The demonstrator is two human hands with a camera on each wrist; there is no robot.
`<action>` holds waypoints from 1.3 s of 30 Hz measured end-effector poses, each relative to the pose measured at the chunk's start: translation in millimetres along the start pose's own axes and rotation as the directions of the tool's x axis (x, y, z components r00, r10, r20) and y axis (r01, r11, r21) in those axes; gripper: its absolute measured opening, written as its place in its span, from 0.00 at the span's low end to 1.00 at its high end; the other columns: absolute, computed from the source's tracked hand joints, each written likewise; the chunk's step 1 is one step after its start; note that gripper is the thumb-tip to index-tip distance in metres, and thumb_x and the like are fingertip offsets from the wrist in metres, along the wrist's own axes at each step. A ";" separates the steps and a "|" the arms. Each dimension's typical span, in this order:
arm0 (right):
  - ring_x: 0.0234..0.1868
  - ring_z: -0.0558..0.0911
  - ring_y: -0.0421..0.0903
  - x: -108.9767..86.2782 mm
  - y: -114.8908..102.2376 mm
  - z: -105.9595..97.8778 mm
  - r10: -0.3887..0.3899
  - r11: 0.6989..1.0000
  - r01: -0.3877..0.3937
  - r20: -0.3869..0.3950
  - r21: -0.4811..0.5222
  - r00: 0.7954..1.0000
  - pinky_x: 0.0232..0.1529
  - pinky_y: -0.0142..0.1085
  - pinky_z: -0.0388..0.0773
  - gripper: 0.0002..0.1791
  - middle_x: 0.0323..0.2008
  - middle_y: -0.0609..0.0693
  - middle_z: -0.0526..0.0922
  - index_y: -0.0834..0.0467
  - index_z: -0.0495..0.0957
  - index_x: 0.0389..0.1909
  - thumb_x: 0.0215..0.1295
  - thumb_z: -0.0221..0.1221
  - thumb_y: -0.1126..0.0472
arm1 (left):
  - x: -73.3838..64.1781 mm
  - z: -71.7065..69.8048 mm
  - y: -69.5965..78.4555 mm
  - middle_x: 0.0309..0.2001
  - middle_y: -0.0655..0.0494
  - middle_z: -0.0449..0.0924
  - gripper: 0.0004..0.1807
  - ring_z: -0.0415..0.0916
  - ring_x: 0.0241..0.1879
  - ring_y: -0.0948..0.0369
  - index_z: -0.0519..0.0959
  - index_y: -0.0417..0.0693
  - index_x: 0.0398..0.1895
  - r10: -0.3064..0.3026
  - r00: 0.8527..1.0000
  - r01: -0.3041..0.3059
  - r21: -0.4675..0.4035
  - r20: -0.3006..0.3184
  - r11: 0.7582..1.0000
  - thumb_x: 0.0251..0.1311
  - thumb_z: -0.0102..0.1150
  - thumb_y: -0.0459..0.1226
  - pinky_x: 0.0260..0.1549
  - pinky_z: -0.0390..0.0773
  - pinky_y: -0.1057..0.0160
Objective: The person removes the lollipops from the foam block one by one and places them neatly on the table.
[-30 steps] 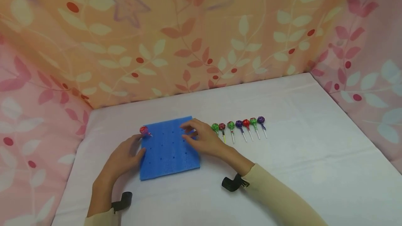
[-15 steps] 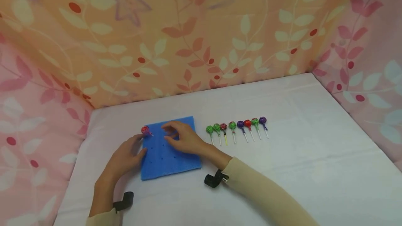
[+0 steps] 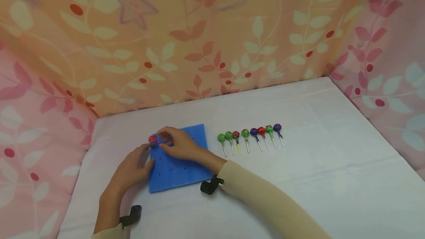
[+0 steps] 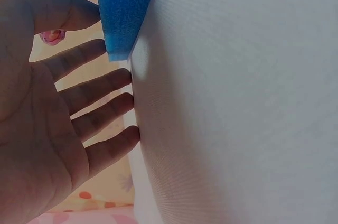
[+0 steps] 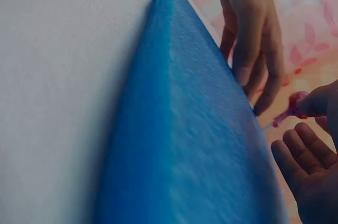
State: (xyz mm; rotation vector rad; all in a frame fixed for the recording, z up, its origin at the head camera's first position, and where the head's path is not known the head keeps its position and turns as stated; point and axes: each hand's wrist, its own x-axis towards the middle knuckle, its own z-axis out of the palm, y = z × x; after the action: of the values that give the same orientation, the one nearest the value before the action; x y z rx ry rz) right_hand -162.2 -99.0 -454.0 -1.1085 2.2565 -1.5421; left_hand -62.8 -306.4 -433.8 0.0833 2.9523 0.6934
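A blue foam board [image 3: 176, 176] with small dark holes lies on the white table. At its far left corner a red-and-pink wrapped lollipop [image 3: 152, 139] stands with its stick against the board's surface. My right hand [image 3: 177, 144] is over the board, thumb and forefinger apart near this lollipop; in the right wrist view the thumb [image 5: 319, 100] overlaps the lollipop's head [image 5: 298, 100], and whether it touches is unclear. My left hand [image 3: 131, 169] rests at the board's left edge, its fingers [image 4: 100, 89] extended and spread, holding nothing.
Right of the board, several wrapped lollipops lie in a row, from a green one [image 3: 221, 137] to a purple one [image 3: 277, 127]. Patterned curtains [image 3: 199, 47] hang behind and beside the table. A black wrist-camera mount [image 3: 210, 185] juts from the right sleeve.
My right hand has moved left across the board, from its right side to the standing lollipop, uncovering the left end of the lollipop row. My left hand has stayed in place.
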 end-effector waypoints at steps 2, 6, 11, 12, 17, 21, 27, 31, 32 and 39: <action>0.57 0.88 0.43 4.3 0.2 6.9 -0.004 1.000 0.004 -0.008 -0.003 1.000 0.55 0.20 0.83 0.21 0.59 0.54 0.86 0.58 0.76 0.65 0.74 0.62 0.65 | 0.6 -1.4 -0.4 0.74 0.34 0.72 0.34 0.68 0.74 0.33 0.66 0.42 0.77 0.005 1.000 -0.005 0.001 -0.005 1.000 0.71 0.61 0.43 0.71 0.68 0.27; 0.56 0.88 0.43 10.0 -1.6 19.4 -0.003 1.000 0.004 -0.039 0.014 0.999 0.55 0.20 0.82 0.21 0.56 0.55 0.87 0.58 0.76 0.65 0.73 0.62 0.67 | 0.8 -2.7 -0.6 0.73 0.33 0.72 0.35 0.68 0.74 0.32 0.66 0.41 0.77 -0.003 1.000 0.003 0.005 0.001 1.000 0.71 0.61 0.44 0.71 0.68 0.27; 0.55 0.89 0.47 13.8 -5.4 26.5 0.001 1.000 0.000 -0.083 0.019 0.997 0.54 0.21 0.83 0.21 0.53 0.57 0.87 0.60 0.76 0.65 0.73 0.62 0.69 | 0.2 -4.7 -0.8 0.74 0.33 0.72 0.35 0.67 0.75 0.33 0.66 0.40 0.77 -0.005 1.000 0.005 -0.003 0.001 1.000 0.72 0.62 0.44 0.72 0.67 0.27; 0.55 0.89 0.47 14.4 -5.9 26.8 0.003 1.000 -0.001 -0.089 0.020 0.996 0.54 0.21 0.83 0.21 0.53 0.57 0.88 0.60 0.76 0.65 0.73 0.62 0.69 | -0.1 -5.5 -0.3 0.74 0.33 0.71 0.35 0.67 0.75 0.33 0.66 0.40 0.77 -0.006 1.000 0.006 -0.004 0.000 1.000 0.72 0.62 0.44 0.72 0.67 0.27; 0.51 0.90 0.43 16.3 -3.4 26.5 -0.005 1.000 0.002 -0.117 -0.019 0.993 0.51 0.19 0.83 0.19 0.51 0.54 0.90 0.57 0.78 0.62 0.73 0.64 0.66 | 0.8 -5.8 2.5 0.73 0.32 0.72 0.35 0.67 0.74 0.33 0.66 0.39 0.77 -0.013 1.000 0.013 -0.005 -0.006 1.000 0.71 0.62 0.42 0.72 0.67 0.28; 0.48 0.90 0.41 14.7 0.7 22.7 0.021 0.999 -0.026 -0.141 -0.039 0.990 0.49 0.20 0.82 0.17 0.48 0.52 0.91 0.55 0.79 0.60 0.73 0.65 0.65 | 5.5 -1.1 4.5 0.74 0.32 0.72 0.35 0.67 0.75 0.32 0.66 0.39 0.77 -0.014 1.000 0.014 -0.008 0.003 1.000 0.72 0.61 0.43 0.73 0.66 0.28; 0.46 0.90 0.41 12.4 0.7 21.0 0.000 0.999 -0.006 -0.145 -0.043 0.989 0.47 0.20 0.82 0.17 0.46 0.52 0.91 0.55 0.80 0.59 0.72 0.64 0.68 | 7.1 1.3 3.0 0.74 0.33 0.72 0.34 0.66 0.76 0.33 0.66 0.41 0.78 -0.032 0.999 0.032 0.000 0.006 0.999 0.72 0.61 0.43 0.74 0.66 0.28; 0.49 0.90 0.44 9.0 -0.3 23.2 -0.002 1.000 0.006 -0.149 0.027 0.989 0.49 0.21 0.83 0.17 0.47 0.54 0.91 0.56 0.80 0.58 0.71 0.64 0.70 | 3.9 0.7 0.1 0.74 0.34 0.73 0.33 0.67 0.75 0.33 0.67 0.43 0.76 -0.031 0.999 0.031 0.000 0.011 1.000 0.72 0.61 0.42 0.72 0.67 0.28; 0.50 0.89 0.44 7.9 0.2 23.4 0.005 0.999 0.002 -0.154 0.045 0.988 0.50 0.21 0.83 0.17 0.47 0.54 0.90 0.56 0.79 0.58 0.71 0.63 0.70 | 3.4 0.9 -0.1 0.73 0.34 0.73 0.32 0.68 0.75 0.33 0.68 0.44 0.76 -0.027 1.000 0.027 0.000 0.010 1.000 0.72 0.61 0.42 0.72 0.67 0.28; 0.52 0.88 0.45 1.5 2.2 21.7 0.030 0.990 -0.002 -0.193 0.144 0.981 0.54 0.24 0.84 0.16 0.49 0.55 0.89 0.57 0.78 0.58 0.72 0.62 0.71 | 2.8 1.2 1.9 0.73 0.32 0.73 0.31 0.68 0.74 0.32 0.68 0.44 0.75 -0.026 1.000 0.026 -0.005 0.010 1.000 0.72 0.61 0.42 0.72 0.68 0.27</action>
State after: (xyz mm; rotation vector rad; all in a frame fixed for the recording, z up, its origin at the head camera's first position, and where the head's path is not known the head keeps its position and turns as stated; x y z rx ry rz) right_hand -152.7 -115.2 -465.1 -0.9357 2.2241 -1.8467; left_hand -65.4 -304.0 -434.3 0.0481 2.9362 0.6953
